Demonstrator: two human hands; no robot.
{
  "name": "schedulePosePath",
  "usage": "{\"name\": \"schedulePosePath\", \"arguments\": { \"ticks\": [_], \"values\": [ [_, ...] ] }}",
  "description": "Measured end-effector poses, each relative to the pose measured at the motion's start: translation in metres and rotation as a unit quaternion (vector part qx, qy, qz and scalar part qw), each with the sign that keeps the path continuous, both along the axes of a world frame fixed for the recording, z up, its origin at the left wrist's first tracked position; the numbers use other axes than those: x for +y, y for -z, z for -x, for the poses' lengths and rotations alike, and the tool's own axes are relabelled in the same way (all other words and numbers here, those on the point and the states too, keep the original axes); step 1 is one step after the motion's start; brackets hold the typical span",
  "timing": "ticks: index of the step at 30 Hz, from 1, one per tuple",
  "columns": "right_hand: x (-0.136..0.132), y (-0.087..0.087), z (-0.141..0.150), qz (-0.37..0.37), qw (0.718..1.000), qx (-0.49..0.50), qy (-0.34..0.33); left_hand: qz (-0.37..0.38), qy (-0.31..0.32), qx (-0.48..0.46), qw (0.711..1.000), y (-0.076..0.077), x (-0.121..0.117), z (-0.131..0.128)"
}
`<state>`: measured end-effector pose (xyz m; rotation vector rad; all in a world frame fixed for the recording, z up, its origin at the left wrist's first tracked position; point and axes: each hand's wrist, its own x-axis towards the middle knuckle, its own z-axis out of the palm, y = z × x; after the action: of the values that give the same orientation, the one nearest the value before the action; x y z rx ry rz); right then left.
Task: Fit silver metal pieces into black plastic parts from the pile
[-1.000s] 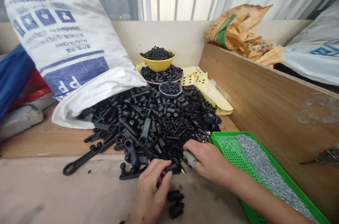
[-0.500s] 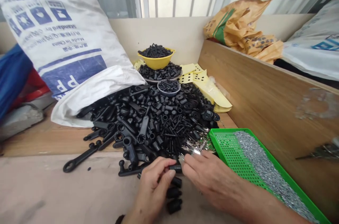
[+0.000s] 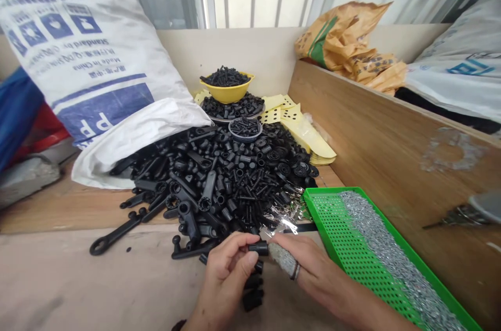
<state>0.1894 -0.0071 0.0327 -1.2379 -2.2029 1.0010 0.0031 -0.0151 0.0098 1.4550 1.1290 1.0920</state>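
My left hand (image 3: 227, 273) pinches a small black plastic cylinder (image 3: 259, 248) between thumb and fingers, just in front of a big pile of black plastic parts (image 3: 227, 174). My right hand (image 3: 309, 271) meets it from the right, its fingers closed at the cylinder's end on something too small to make out; one finger is wrapped in grey tape. Three more black cylinders (image 3: 252, 289) lie on the table under my hands.
A green perforated tray (image 3: 344, 226) of small silver metal pieces sits to the right, beside a wooden board (image 3: 391, 132). A white woven sack (image 3: 90, 59) spills the pile. Behind stand a yellow bowl (image 3: 227, 93), a plate and a small dish of black parts, and yellow sheets (image 3: 305, 132).
My right hand left the pile's edge and came to the cylinder in my left hand. Both hands drew slightly toward me. The view drifted a little right.
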Motion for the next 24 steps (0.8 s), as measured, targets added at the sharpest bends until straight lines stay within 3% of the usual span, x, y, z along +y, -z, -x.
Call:
{"name": "schedulePosePath", "arguments": {
  "ticks": [5, 8, 11, 13, 24],
  "values": [
    [-0.005, -0.001, -0.003, -0.008, 0.999, 0.03, -0.019, -0.094, 0.013, 0.065, 0.993, -0.002, -0.002, 0.001],
    [-0.006, 0.009, -0.005, -0.085, 0.996, -0.002, -0.038, -0.111, 0.031, 0.081, 0.99, 0.0, -0.003, 0.001],
    [-0.006, 0.02, -0.003, -0.197, 0.978, -0.06, -0.046, -0.089, 0.025, 0.095, 0.991, 0.002, -0.002, 0.001],
    [-0.006, 0.022, -0.001, -0.232, 0.969, -0.067, -0.044, -0.075, 0.018, 0.106, 0.991, 0.002, -0.001, 0.001],
    [-0.009, 0.012, -0.005, 0.026, 0.997, 0.068, -0.008, -0.236, 0.072, 0.138, 0.959, 0.008, -0.004, 0.003]
  ]
}}
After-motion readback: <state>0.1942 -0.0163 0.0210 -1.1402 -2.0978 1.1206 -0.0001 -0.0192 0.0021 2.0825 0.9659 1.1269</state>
